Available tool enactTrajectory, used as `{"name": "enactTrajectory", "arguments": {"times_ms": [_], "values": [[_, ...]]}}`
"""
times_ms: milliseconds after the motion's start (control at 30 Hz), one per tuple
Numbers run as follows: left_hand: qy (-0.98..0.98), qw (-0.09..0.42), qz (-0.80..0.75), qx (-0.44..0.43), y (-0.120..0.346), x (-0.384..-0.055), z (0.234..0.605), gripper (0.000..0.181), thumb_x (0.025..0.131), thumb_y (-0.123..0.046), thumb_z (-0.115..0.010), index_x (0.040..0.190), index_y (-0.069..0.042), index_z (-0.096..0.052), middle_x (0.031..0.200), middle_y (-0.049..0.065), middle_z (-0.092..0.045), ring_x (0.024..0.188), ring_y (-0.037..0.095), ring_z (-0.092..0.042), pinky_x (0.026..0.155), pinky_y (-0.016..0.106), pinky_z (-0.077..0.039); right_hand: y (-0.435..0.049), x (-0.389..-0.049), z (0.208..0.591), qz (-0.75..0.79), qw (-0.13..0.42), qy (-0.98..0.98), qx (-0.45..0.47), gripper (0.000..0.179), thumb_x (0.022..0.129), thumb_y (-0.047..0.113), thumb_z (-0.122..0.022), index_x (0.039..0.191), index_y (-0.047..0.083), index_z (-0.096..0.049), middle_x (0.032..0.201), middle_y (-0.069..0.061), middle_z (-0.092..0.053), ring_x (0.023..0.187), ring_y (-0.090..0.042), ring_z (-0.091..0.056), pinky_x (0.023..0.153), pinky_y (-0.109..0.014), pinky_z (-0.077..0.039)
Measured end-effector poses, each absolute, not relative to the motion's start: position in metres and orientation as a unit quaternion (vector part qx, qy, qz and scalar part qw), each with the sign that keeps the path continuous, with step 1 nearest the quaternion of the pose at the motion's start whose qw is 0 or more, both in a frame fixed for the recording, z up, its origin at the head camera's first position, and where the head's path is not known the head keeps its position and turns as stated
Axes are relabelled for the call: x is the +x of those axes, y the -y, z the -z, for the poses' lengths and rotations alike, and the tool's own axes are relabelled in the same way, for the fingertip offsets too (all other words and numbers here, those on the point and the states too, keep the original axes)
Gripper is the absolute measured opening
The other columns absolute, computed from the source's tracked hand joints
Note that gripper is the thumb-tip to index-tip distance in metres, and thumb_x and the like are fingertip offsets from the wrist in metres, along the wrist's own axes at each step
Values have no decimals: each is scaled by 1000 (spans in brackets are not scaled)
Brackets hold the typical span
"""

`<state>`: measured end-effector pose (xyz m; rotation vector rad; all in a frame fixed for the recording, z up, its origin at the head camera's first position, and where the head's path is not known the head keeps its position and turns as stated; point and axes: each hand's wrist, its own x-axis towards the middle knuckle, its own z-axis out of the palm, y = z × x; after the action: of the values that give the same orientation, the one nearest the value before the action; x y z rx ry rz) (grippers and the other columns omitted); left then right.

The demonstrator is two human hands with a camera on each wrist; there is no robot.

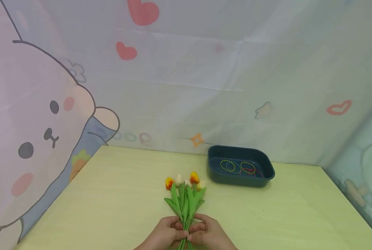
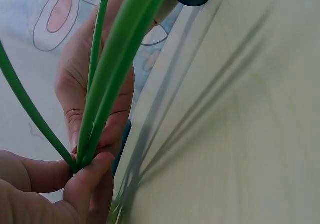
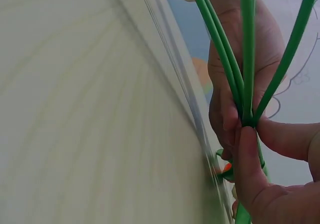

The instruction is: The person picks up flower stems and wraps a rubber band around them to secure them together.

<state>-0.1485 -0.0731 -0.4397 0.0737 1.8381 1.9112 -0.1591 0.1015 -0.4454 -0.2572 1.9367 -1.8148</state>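
A bunch of tulips [image 1: 186, 203], orange-yellow and white with broad green leaves, points away from the person at the front middle of the table. My left hand [image 1: 167, 232] pinches the green stems between thumb and fingers from the left. From the other side, my right hand [image 1: 208, 232] pinches them at about the same height, the two thumbs almost meeting. The stems [image 2: 112, 79] fan apart toward their cut ends in the left wrist view. In the right wrist view, stems [image 3: 248, 59] converge tightly at the right thumb and fingertips, with the flower heads partly hidden below.
A dark blue rectangular bin [image 1: 240, 180] stands behind and to the right of the flowers. Several thin coloured rubber bands [image 1: 228, 166] lie in it. The pale yellow table [image 1: 111, 194] meets a printed cloth backdrop [image 1: 189, 69] at its back edge.
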Motion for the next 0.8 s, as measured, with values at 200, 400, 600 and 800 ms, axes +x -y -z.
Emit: {"name": "enactTrajectory", "arguments": {"times_ms": [200, 400, 600, 800], "values": [[-662, 245, -708, 25, 71, -147, 439, 39, 84, 1, -58, 119, 13, -45, 92, 10, -58, 78, 15, -63, 69, 29, -56, -101, -158, 443, 655, 231, -712, -102, 74, 74, -2, -69, 133, -14, -26, 90, -6, -64, 77, -12, -61, 67, -23, -52], [-661, 227, -714, 36, 67, -149, 439, 51, 84, 2, -56, 128, 16, -35, 111, 17, -57, 82, 19, -64, 70, 33, -56, -101, -159, 438, 627, 189, -743, -137, 74, 72, 2, -73, 132, -12, -31, 92, -10, -65, 72, -12, -58, 62, -22, -51], [-652, 185, -734, 43, 63, -152, 433, 54, 80, 5, -57, 131, 9, -37, 103, 13, -55, 76, 15, -61, 68, 33, -56, -101, -164, 431, 553, 105, -805, -191, 72, 71, 10, -75, 132, -4, -40, 89, -6, -64, 65, -5, -49, 54, -18, -46], [-639, 154, -752, 54, 58, -158, 423, 56, 79, 8, -56, 132, 6, -37, 101, 11, -54, 63, 10, -59, 66, 34, -57, -102, -162, 412, 505, 46, -835, -213, 70, 71, 20, -76, 130, -1, -44, 85, -1, -56, 69, -6, -44, 55, -18, -43]]}}
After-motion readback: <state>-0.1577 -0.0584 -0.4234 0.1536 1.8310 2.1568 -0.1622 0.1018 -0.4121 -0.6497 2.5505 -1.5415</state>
